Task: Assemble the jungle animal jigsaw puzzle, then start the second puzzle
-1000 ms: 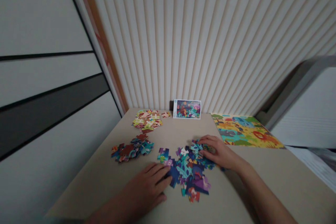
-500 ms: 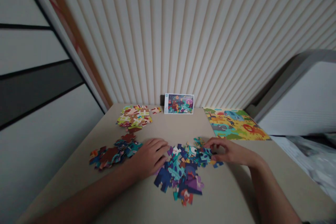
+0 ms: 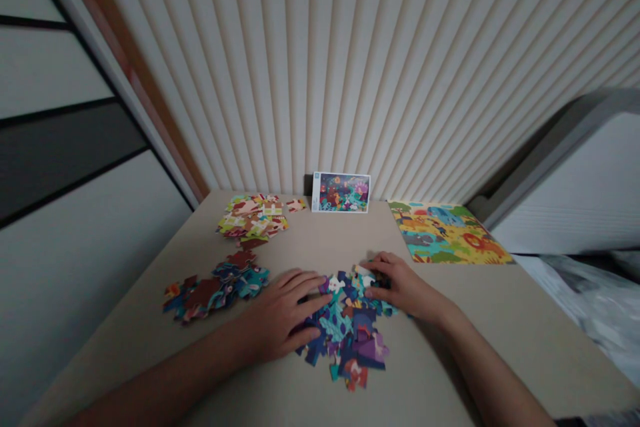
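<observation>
Teal-and-purple puzzle pieces (image 3: 340, 325), beige table (image 3: 335, 240), ribbed cream backdrop (image 3: 340, 67), animal picture (image 3: 445, 235) — mostly yellow

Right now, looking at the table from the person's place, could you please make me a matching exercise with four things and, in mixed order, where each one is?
Things:
1. left hand
2. right hand
3. white-edged picture card
4. yellow animal picture

Places:
A. standing at the far edge of the table, before the pleated panel
B. at the far right part of the blue and purple puzzle pieces
C. lying flat at the far right
D. over the left side of the blue and purple puzzle pieces

Right pairs: 1-D, 2-B, 3-A, 4-C.
</observation>
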Tool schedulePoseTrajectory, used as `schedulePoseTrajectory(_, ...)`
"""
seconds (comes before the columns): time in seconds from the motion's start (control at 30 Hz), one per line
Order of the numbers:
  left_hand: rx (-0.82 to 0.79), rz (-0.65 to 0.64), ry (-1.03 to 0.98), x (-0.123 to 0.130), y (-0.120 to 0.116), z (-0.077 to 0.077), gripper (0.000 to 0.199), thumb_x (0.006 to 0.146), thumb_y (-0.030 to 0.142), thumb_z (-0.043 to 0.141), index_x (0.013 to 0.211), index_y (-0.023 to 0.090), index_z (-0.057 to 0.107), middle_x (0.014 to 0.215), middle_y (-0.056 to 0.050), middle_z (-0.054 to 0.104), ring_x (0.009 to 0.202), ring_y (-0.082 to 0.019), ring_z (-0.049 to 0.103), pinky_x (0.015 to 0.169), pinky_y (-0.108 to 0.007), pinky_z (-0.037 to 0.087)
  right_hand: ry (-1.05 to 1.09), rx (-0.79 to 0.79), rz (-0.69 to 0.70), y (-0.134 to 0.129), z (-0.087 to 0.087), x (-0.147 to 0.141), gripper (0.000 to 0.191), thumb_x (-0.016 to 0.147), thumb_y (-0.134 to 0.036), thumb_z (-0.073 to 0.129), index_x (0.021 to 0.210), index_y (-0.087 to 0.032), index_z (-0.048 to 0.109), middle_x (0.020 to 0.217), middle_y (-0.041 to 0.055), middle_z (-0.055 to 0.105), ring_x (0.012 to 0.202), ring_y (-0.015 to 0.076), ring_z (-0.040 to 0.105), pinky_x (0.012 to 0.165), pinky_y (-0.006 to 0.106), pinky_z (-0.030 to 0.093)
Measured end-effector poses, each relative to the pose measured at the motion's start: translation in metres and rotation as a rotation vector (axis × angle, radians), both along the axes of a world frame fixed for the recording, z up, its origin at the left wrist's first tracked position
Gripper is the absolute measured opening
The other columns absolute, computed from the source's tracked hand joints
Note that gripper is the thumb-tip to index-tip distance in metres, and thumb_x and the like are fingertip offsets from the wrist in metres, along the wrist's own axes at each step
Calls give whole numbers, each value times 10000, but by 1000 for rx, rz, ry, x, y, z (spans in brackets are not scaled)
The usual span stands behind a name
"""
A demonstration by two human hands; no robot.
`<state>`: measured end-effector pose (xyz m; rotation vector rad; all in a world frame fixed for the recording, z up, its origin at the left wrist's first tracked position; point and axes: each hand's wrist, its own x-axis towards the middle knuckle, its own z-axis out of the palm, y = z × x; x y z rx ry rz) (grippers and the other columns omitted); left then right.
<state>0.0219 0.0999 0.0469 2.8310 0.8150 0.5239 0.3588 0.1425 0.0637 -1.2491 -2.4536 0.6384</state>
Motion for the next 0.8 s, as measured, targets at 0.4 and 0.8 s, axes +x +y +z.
schedulePoseTrajectory(0.4, 38, 83, -28, 1, 0, -6, 348, 1011, 344, 572, 1336, 250, 655, 1403, -111, 640, 1352, -292, 545, 1181, -518, 365, 330, -402, -147, -2, 34, 29, 386, 900, -584, 702, 939, -200, 724, 767, 14, 665, 684, 158, 591, 598, 267, 482)
schedulePoseTrajectory(0.8, 68, 180, -118, 1, 3, -5, 253, 1023, 264, 526, 1171, 220, 726, 1181, -88, 720, 1160, -255, 629, 1097, -486, 450, 59, 15, -34, -7, -2, -24, 439, 929, -515, 708, 1272, -241, 727, 1083, 111, 701, 1022, 268, 638, 926, 404, 495)
